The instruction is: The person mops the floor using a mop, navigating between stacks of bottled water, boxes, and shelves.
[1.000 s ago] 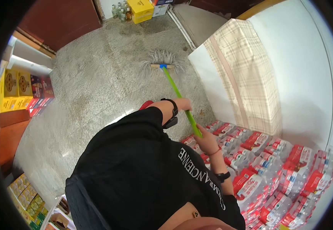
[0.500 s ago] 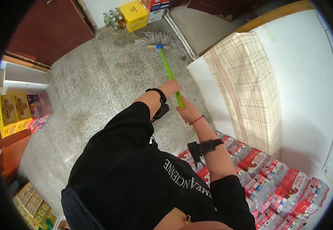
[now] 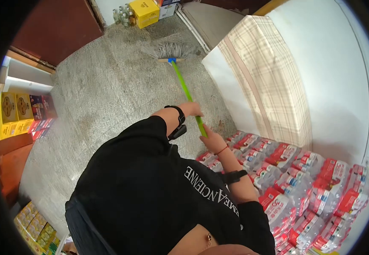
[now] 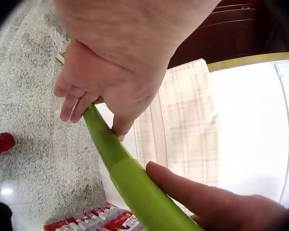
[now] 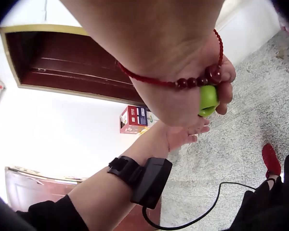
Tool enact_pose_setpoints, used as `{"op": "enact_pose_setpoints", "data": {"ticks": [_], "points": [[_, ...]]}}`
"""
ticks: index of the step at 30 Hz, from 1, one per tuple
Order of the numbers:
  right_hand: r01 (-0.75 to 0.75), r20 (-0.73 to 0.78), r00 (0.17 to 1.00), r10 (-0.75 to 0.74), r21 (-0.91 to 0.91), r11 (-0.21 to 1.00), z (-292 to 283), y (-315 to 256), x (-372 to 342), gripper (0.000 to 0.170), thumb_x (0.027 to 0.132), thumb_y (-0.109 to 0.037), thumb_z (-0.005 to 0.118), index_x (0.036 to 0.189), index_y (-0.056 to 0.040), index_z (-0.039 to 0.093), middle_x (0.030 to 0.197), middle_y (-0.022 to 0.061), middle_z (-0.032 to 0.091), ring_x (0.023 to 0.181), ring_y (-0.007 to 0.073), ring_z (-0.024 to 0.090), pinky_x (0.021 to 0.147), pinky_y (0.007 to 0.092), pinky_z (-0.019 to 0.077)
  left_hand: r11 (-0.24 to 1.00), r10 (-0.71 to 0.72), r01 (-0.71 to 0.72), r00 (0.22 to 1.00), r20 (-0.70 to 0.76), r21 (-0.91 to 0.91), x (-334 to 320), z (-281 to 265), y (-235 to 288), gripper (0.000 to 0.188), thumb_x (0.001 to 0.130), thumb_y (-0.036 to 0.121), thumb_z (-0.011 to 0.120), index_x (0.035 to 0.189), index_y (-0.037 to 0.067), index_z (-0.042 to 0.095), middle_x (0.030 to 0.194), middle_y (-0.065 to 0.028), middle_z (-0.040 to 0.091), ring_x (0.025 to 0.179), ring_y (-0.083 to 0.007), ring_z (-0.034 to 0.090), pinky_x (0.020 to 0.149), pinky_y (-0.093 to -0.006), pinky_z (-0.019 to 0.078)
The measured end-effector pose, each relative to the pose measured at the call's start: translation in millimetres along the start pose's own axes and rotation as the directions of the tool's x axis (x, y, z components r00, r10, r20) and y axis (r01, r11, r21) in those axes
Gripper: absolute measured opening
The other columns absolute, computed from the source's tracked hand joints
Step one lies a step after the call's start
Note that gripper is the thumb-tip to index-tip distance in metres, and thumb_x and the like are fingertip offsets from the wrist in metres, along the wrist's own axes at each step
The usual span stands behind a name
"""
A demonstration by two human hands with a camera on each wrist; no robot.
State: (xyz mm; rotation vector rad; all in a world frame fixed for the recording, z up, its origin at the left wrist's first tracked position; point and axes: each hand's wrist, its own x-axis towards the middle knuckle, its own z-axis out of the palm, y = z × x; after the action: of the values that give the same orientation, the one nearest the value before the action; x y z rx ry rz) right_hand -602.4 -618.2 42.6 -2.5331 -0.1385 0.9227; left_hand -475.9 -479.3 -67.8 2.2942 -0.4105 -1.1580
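A mop with a grey string head [image 3: 170, 50] lies on the floor in the head view, and its green handle [image 3: 182, 83] slants down to both hands. The left hand [image 3: 189, 109] holds the handle farther up, nearer the mop head. The right hand [image 3: 213, 140] grips the handle's top end. In the left wrist view, the left hand [image 4: 111, 79] has its fingers and thumb around the green handle [image 4: 144, 192], with the right hand [image 4: 214, 199] close behind. From the right wrist, the handle's hollow end [image 5: 209, 100] pokes out of the right hand [image 5: 183, 91].
Shrink-wrapped bottle packs [image 3: 280, 208] are stacked at the lower right, below a cabinet covered in plaid cloth [image 3: 263, 68]. Glass bottles [image 3: 124, 17] and a yellow box [image 3: 144, 13] stand against the far wall. More boxes [image 3: 16, 112] are at the left.
The mop head first moved away toward the yellow box, then came partway back. Both hands reached forward with the handle and have since drawn back closer to the body.
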Motion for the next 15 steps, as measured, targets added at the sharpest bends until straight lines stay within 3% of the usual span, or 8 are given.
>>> {"op": "enact_pose_setpoints", "data": {"ticks": [2, 3, 5, 9, 11, 15], "points": [[-0.049, 0.040, 0.998, 0.049, 0.015, 0.999, 10, 1, -54, 0.059, 0.078, -0.030, 0.051, 0.130, -0.0133, 0.030, 0.088, 0.0263, 0.058, 0.082, 0.0405, 0.057, 0.072, 0.0447, 0.0440, 0.993, 0.087, -0.096, 0.990, 0.110, 0.076, -25, 41, 17, 0.055, 0.071, 0.051, 0.058, 0.091, 0.000, 0.063, 0.087, -0.0187, 0.062, 0.073, -0.0296, 0.060, 0.064, -0.0392, 0.0474], [-0.097, 0.086, 0.992, 0.095, 0.021, 0.995, 19, 5, -80, 0.057, 0.078, -0.028, 0.052, 0.130, -0.0141, 0.031, 0.089, 0.0264, 0.058, 0.083, 0.0403, 0.056, 0.073, 0.0455, 0.0435, 0.992, 0.087, -0.098, 0.989, 0.120, 0.085, -34, 62, 25, 0.055, 0.071, 0.051, 0.058, 0.091, 0.000, 0.063, 0.087, -0.0187, 0.062, 0.073, -0.0296, 0.060, 0.064, -0.0392, 0.0474], [-0.072, 0.045, 0.997, 0.070, 0.051, 0.996, 49, 32, -128, 0.056, 0.078, -0.029, 0.052, 0.129, -0.0144, 0.033, 0.087, 0.0259, 0.058, 0.081, 0.0398, 0.057, 0.072, 0.0449, 0.0441, 0.995, 0.025, -0.051, 0.958, 0.285, 0.085, -49, 105, 41, 0.060, 0.071, 0.055, 0.058, 0.098, 0.001, 0.062, 0.093, -0.0185, 0.061, 0.075, -0.0277, 0.061, 0.065, -0.0389, 0.0476], [-0.056, -0.024, 0.998, 0.059, 0.102, 0.993, 76, 52, -227, 0.054, 0.078, -0.030, 0.054, 0.127, -0.0164, 0.036, 0.087, 0.0264, 0.058, 0.082, 0.0383, 0.058, 0.072, 0.0417, 0.0454, 0.990, 0.073, -0.111, 0.937, 0.343, 0.092, -94, 163, 73, 0.061, 0.071, 0.055, 0.055, 0.097, 0.000, 0.062, 0.092, -0.0179, 0.061, 0.075, -0.0281, 0.062, 0.066, -0.0383, 0.0470], [-0.114, -0.013, 0.993, 0.118, 0.175, 0.978, 79, 51, -268, 0.056, 0.077, -0.028, 0.056, 0.129, -0.0164, 0.037, 0.092, 0.0257, 0.058, 0.087, 0.0369, 0.057, 0.076, 0.0386, 0.0449, 0.983, 0.082, -0.159, 0.834, 0.545, 0.096, -108, 178, 85, 0.070, 0.073, 0.057, 0.054, 0.118, 0.004, 0.050, 0.111, -0.0170, 0.056, 0.088, -0.0273, 0.061, 0.079, -0.0437, 0.0446], [-0.041, -0.071, 0.996, 0.062, 0.262, 0.964, 91, 66, -318, 0.054, 0.076, -0.026, 0.057, 0.127, -0.0142, 0.041, 0.093, 0.0236, 0.058, 0.090, 0.0345, 0.057, 0.077, 0.0365, 0.0442, 0.969, 0.101, -0.221, 0.767, 0.633, 0.113, -141, 190, 113, 0.069, 0.074, 0.054, 0.053, 0.122, 0.005, 0.046, 0.116, -0.0172, 0.053, 0.092, -0.0276, 0.060, 0.083, -0.0449, 0.0427]]}}
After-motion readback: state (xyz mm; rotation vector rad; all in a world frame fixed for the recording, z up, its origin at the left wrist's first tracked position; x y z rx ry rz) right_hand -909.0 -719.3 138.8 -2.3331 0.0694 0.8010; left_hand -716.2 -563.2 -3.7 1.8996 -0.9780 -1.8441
